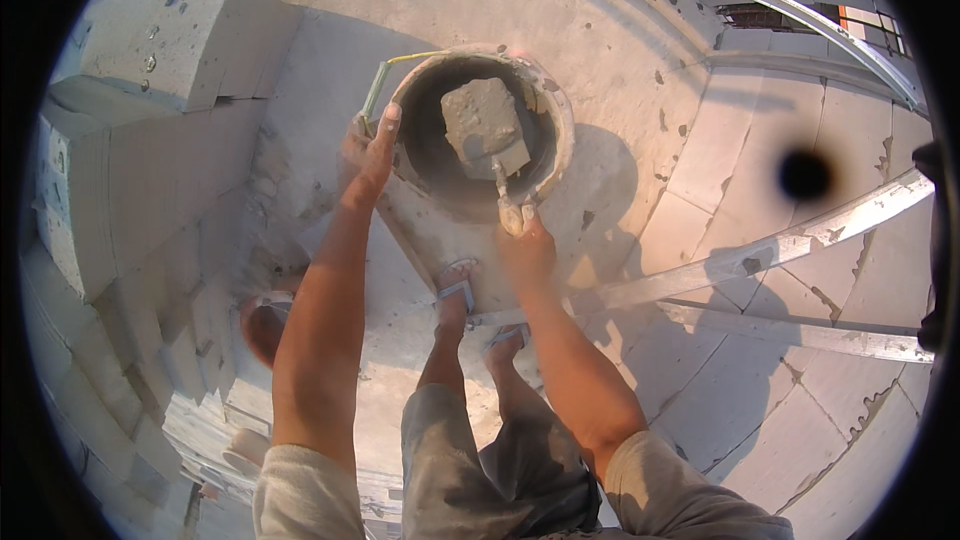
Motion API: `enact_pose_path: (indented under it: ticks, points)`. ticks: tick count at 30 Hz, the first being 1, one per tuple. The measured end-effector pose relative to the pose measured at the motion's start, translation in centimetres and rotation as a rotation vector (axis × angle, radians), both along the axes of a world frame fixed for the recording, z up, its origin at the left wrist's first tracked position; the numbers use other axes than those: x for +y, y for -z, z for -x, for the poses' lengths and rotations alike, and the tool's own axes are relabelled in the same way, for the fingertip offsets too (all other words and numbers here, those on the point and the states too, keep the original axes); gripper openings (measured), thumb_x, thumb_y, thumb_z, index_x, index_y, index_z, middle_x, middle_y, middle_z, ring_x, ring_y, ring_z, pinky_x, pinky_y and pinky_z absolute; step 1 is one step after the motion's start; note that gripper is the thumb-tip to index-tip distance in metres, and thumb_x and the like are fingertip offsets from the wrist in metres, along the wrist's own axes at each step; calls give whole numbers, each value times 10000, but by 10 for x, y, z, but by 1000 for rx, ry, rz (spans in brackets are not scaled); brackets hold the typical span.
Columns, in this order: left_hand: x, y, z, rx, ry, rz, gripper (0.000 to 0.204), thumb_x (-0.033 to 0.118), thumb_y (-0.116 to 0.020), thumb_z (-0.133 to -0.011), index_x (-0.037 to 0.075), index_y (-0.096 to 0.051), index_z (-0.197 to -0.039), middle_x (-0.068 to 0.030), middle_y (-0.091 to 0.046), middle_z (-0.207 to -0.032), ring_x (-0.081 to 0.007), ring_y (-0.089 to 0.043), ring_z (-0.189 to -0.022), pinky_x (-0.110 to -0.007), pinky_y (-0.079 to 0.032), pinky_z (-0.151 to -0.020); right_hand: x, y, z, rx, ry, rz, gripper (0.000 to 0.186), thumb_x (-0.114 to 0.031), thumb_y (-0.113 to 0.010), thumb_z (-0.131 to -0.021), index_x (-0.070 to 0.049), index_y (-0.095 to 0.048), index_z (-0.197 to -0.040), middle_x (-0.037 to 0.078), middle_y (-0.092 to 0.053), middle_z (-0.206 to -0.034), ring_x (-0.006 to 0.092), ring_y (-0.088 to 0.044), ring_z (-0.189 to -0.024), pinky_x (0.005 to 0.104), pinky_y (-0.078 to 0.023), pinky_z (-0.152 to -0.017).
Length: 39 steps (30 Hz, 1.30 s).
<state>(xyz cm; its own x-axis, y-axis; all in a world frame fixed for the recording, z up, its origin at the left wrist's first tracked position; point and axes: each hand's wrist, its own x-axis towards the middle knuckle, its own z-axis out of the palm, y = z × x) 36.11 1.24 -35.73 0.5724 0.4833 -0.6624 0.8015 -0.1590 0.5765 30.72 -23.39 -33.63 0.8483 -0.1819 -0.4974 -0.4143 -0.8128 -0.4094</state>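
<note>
A round bucket (pixel 566 130) with a mortar-caked rim stands in front of me, dark grey inside. My left hand (pixel 372 152) grips its left side, thumb up by the rim, beside the thin green and yellow wire handle (pixel 374 90). Some of those fingers are hidden behind the hand. In my right hand (pixel 527 248) is a trowel (pixel 503 180), held by its short, pale handle at the bucket's near edge. Thick grey mortar (pixel 482 120) lies heaped on the trowel blade, over the bucket's opening.
Pale blocks (pixel 150 180) are stacked at the left. To the right stands a block wall (pixel 760 140), with long metal bars (pixel 830 230) crossing in front. A reddish-brown rounded object (pixel 262 328) sits left of my sandalled feet (pixel 457 290). Mortar spots dot the floor.
</note>
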Motion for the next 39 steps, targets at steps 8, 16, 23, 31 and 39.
enact_pose_path:
  ticks: [8, 16, 23, 31, 39]
  points:
    - [64, -59, 86, -301, -461, -45, 663, 519, -426, -984, -1, -442, -1395, -177, -479, -1392, -286, -398, -1351, -382, -338, -1091, 11, 10, 35, -111, 114, -238, 292, -228, -686, -684, -74, -573, -904, 171, -647, -792, 412, -623, -779, 481, -492, -699]
    - [53, -82, 169, -295, -491, 24, 690, 527, -383, -993, -34, -421, -1392, -229, -489, -1356, -360, -495, -1256, -427, -392, -1051, 13, 22, 53, -147, 182, -219, 274, -243, -676, -677, -68, -578, -863, 172, -658, -795, 408, -627, -771, 465, -498, -700]
    - [15, -169, 171, -353, -412, 38, 652, 525, -411, -986, -6, -462, -1361, -223, -527, -1287, -337, -578, -1131, -423, -447, -971, -10, -103, 36, -135, 35, -158, 299, -265, -665, -681, -25, -572, -831, 224, -644, -757, 445, -622, -739, 495, -494, -681]
    - [18, -308, 176, -470, -348, 87, 549, 488, -451, -991, -9, -571, -1190, -88, -596, -1017, -186, -567, -875, -322, -460, -766, -59, -369, 4, -222, -27, -268, 406, -328, -688, -674, 1, -624, -903, 237, -655, -803, 428, -636, -785, 457, -507, -716]
    - [43, -314, 202, -282, -57, 33, 624, 522, -456, -962, -68, -610, -1095, -139, -628, -940, -230, -590, -832, -371, -461, -759, -192, -618, 18, -139, 103, -481, 419, -303, -723, -682, 29, -637, -922, 85, -615, -695, 160, -586, -579, 307, -479, -547]
